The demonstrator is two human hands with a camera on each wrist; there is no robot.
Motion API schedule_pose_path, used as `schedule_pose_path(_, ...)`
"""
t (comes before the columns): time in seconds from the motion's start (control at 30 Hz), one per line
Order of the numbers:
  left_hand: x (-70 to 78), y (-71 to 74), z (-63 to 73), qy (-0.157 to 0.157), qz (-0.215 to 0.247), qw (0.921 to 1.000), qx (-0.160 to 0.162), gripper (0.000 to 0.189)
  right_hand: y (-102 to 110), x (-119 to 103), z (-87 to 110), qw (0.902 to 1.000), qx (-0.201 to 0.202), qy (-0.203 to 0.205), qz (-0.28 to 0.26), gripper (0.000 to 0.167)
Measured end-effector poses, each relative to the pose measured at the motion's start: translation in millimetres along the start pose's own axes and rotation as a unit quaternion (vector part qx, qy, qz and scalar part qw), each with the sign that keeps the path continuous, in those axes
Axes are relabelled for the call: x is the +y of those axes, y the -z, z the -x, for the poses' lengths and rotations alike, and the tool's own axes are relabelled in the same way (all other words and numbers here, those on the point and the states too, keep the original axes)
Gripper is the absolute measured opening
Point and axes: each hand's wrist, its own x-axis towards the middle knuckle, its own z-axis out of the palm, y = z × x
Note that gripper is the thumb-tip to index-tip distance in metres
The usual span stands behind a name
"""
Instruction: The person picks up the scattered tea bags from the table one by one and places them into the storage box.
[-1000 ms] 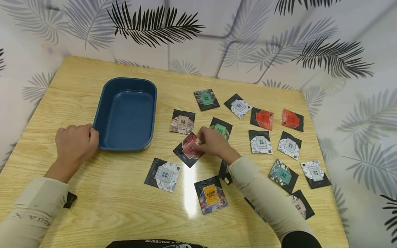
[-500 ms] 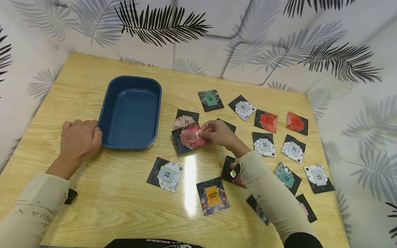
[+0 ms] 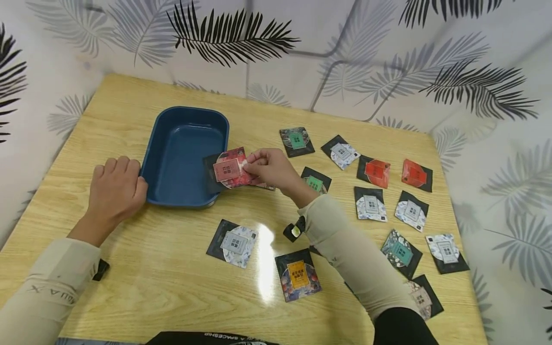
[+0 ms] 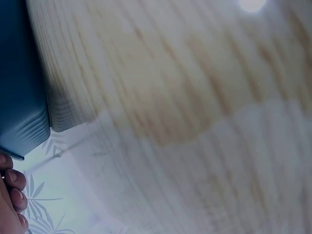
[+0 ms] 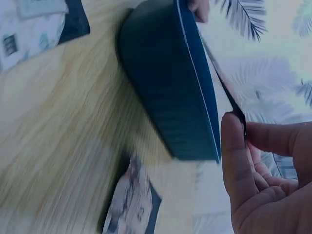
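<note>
My right hand [image 3: 276, 172] pinches a flat black-and-red packet [image 3: 226, 170] by its right edge, between thumb and fingers. The packet's far end overlaps the right rim of a deep blue plastic bin [image 3: 180, 160]. In the right wrist view the same packet [image 5: 227, 90] shows edge-on, above the bin's rim. My left hand [image 3: 115, 191] grips the bin's near left corner, its fingers curled at the rim. Only the fingertips of that hand [image 4: 14, 187] show in the left wrist view. A pinkish packet [image 5: 130, 207] lies below my right hand, mostly hidden in the head view.
Several similar packets lie spread over the wooden table [image 3: 164, 287], among them a grey-labelled one [image 3: 234, 243], an orange-labelled one [image 3: 298, 274] and a green-labelled one [image 3: 297, 141]. A leaf-patterned cloth [image 3: 276, 48] hangs behind the table.
My right hand has lifted the black-and-red packet off the table and carried it left to the bin's right rim. My left hand stays at the bin's corner.
</note>
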Motion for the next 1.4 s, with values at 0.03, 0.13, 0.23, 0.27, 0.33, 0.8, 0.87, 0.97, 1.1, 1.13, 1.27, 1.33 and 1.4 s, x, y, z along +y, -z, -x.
schedule_pose_path(0.03,0.2,-0.3,0.5,-0.002,-0.002,1.0,0.001,0.022,-5.6,-1.5,-2.3,1.0,0.0,-0.003,0.0,0.016)
schedule_pose_path(0.13,0.8,-1.6,2.1,-0.008,-0.008,0.9999,0.003,0.023,-20.1,-4.2,-8.5,0.9999,-0.001,-0.014,-0.001,0.018)
schedule_pose_path(0.23,1.3,-3.2,2.8,-0.012,-0.01,0.9999,0.005,0.023,-31.5,-4.8,-13.2,0.9998,-0.008,-0.017,0.002,0.02)
schedule_pose_path(0.27,1.3,-3.8,2.9,-0.013,-0.01,0.9998,0.006,0.023,-34.5,-5.2,-14.0,0.9998,-0.013,-0.016,0.004,0.021)
schedule_pose_path(0.33,1.3,-4.9,2.8,-0.013,-0.01,0.9998,0.005,0.024,-39.2,-5.4,-14.8,0.9996,-0.025,-0.014,0.009,0.024)
schedule_pose_path(0.8,-2.4,-3.8,-1.2,-0.016,0.0,0.9998,-0.01,0.018,-32.2,-7.0,4.6,0.9882,-0.051,0.042,0.138,0.027)
schedule_pose_path(0.87,-2.6,-3.8,-2.2,-0.014,-0.003,0.9998,-0.013,0.019,-28.5,-0.3,9.7,0.9756,-0.062,0.062,0.201,0.024)
schedule_pose_path(0.97,-2.8,-3.0,-3.2,-0.013,-0.005,0.9998,-0.015,0.019,-26.7,12.4,20.2,0.9429,-0.082,0.093,0.309,0.022)
schedule_pose_path(1.1,-3.5,-1.2,-2.8,-0.012,-0.005,0.9997,-0.02,0.019,-32.9,28.8,36.7,0.9034,-0.119,0.099,0.4,0.027)
schedule_pose_path(1.13,-3.5,-0.8,-2.6,-0.012,-0.005,0.9997,-0.021,0.019,-35.6,31.7,40.6,0.8943,-0.127,0.096,0.418,0.031)
schedule_pose_path(1.27,-3.5,0.3,-2.4,-0.01,-0.005,0.9996,-0.027,0.019,-48.6,41.3,53.0,0.8558,-0.138,0.087,0.491,0.051)
schedule_pose_path(1.33,-3.1,0.4,-2.4,-0.009,-0.005,0.9996,-0.028,0.019,-55.0,44.7,57.7,0.8419,-0.135,0.087,0.515,0.061)
schedule_pose_path(1.4,-2.5,0.1,-2.4,-0.008,-0.004,0.9996,-0.028,0.018,-60.2,49.2,60.6,0.8281,-0.127,0.095,0.537,0.065)
